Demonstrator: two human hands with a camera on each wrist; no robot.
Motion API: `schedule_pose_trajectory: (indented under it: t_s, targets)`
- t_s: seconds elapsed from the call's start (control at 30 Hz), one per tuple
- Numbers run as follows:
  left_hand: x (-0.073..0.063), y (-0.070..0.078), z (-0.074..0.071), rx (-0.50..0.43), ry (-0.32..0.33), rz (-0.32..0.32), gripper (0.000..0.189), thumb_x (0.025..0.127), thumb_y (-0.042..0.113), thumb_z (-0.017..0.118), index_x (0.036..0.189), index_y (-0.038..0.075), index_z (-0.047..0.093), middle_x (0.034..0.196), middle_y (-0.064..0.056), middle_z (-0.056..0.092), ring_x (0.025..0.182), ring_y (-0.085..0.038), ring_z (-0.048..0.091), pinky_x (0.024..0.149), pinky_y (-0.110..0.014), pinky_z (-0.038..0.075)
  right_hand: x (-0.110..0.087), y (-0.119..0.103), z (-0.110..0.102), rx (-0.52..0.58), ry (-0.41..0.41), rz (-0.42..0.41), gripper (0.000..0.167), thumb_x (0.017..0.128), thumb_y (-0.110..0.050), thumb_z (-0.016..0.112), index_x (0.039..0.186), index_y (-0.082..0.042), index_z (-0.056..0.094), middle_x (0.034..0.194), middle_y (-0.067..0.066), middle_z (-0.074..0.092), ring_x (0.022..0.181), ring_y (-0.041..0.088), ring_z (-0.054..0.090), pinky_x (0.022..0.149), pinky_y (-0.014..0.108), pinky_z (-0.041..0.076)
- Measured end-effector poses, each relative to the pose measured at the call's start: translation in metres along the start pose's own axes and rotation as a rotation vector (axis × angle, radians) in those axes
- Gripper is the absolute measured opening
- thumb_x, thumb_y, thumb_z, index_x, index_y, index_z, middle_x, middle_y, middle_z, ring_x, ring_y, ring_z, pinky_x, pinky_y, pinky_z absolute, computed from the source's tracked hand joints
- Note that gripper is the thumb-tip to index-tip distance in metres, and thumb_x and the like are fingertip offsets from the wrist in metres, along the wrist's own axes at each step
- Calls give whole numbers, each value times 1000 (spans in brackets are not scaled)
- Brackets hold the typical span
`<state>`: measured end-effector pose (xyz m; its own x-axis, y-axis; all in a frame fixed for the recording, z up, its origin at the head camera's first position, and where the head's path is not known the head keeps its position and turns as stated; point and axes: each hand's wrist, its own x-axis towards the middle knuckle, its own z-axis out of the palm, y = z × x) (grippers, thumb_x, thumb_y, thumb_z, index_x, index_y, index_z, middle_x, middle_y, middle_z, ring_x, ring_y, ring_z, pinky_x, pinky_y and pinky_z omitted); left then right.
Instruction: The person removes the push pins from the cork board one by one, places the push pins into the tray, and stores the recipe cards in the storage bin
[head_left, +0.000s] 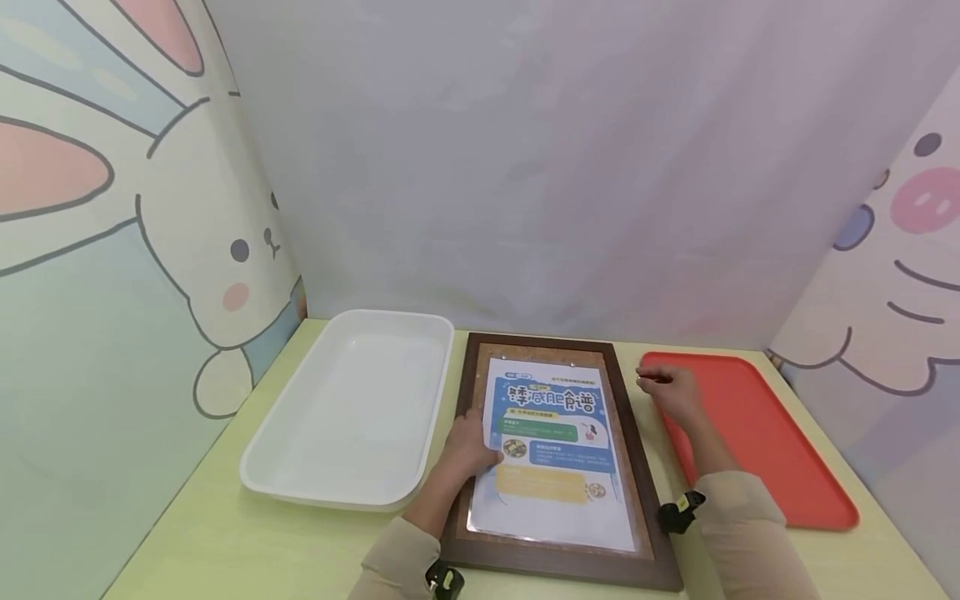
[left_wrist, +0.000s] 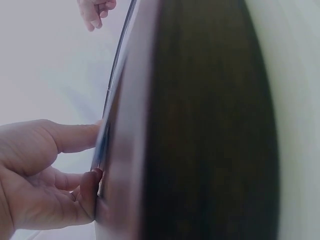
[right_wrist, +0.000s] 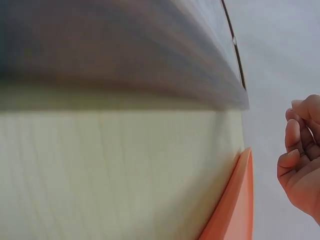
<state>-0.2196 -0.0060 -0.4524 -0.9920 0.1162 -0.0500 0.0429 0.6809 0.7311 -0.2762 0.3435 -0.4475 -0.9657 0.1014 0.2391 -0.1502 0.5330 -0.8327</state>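
Observation:
A printed sheet (head_left: 555, 517) with a glossy clear edge lies on a brown-framed corkboard (head_left: 487, 552). Small pins (head_left: 573, 364) show along the sheet's top edge. My left hand (head_left: 467, 443) is at the sheet's left edge, thumb over the print. In the left wrist view, thumb and fingers (left_wrist: 75, 137) pinch that edge, which stands slightly off the board. My right hand (head_left: 671, 393) hovers between the board's right side and the red tray. Its fingers (right_wrist: 292, 134) are curled, thumb and forefinger tips together; I cannot tell whether something tiny sits between them.
A deep white tray (head_left: 258, 467) stands left of the board. The flat red tray (head_left: 757, 425) lies on the right, under my right forearm. Behind the pale yellow-green table (head_left: 195, 546) hangs a grey curtain (head_left: 525, 167), with cartoon-printed walls at both sides.

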Motion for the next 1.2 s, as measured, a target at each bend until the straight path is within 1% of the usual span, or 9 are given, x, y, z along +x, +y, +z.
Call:
schedule_pose_trajectory:
  t_s: [0.17,0.33,0.53,0.67,0.8,0.9,1.03,1.13,1.2]
  targets:
    - [2,-1,2,-1,2,-9,74,63,4,81,126,-8,45,102,-21,52,91,-33,51,78,-46,47,-5,4,-13,-24,-24,59,27,89,-4,61,108,15,60,98,24,63,74,0,55,67,24,50]
    - [2,-2,2,-7,12,17,67,64,5,80,124,-5,50,100,-18,54,90,-31,50,74,-45,47,-9,8,-24,-45,-50,121,32,92,-9,57,116,14,56,108,28,59,80,2,54,68,21,48]
    - [1,-4,1,-16,36,23,63,64,7,79,120,-4,53,96,-16,51,86,-29,47,70,-42,46,-15,15,-37,-49,-34,194,37,95,-15,54,121,11,54,112,26,57,80,2,55,67,22,49]
    - [2,-4,1,-15,31,18,62,64,6,80,119,-4,54,92,-13,48,82,-25,45,67,-39,45,-17,25,-46,-43,-7,226,38,94,-16,55,121,11,54,106,20,61,76,1,55,65,23,49]
    - [2,-3,2,-11,14,22,63,65,6,80,121,-4,53,93,-12,52,84,-25,45,71,-39,44,-18,37,-56,-89,11,268,38,93,-17,56,120,10,56,98,11,64,74,6,54,62,25,48]
    - [1,-3,2,-12,12,31,64,64,4,80,121,-4,53,95,-13,54,87,-26,47,74,-42,44,-20,44,-63,-125,12,285,37,93,-18,56,119,9,57,95,9,64,74,10,54,60,27,47]
    - [2,-5,0,-12,18,59,62,61,4,81,117,-5,55,93,-12,56,86,-27,50,74,-43,44,-21,51,-69,-140,20,312,38,92,-18,57,118,9,57,90,6,65,73,10,55,59,26,46]
    - [2,-8,-1,-40,31,36,61,60,5,83,114,-3,57,92,-11,59,86,-27,54,76,-43,45,-22,56,-72,-134,18,335,38,92,-19,58,118,9,57,85,3,66,71,9,55,58,25,45]
    - [2,-9,-3,-64,37,4,62,59,7,85,114,-2,58,94,-11,62,88,-28,57,78,-43,46,-22,59,-73,-127,13,345,38,92,-17,58,118,10,57,83,1,66,70,8,56,57,25,46]
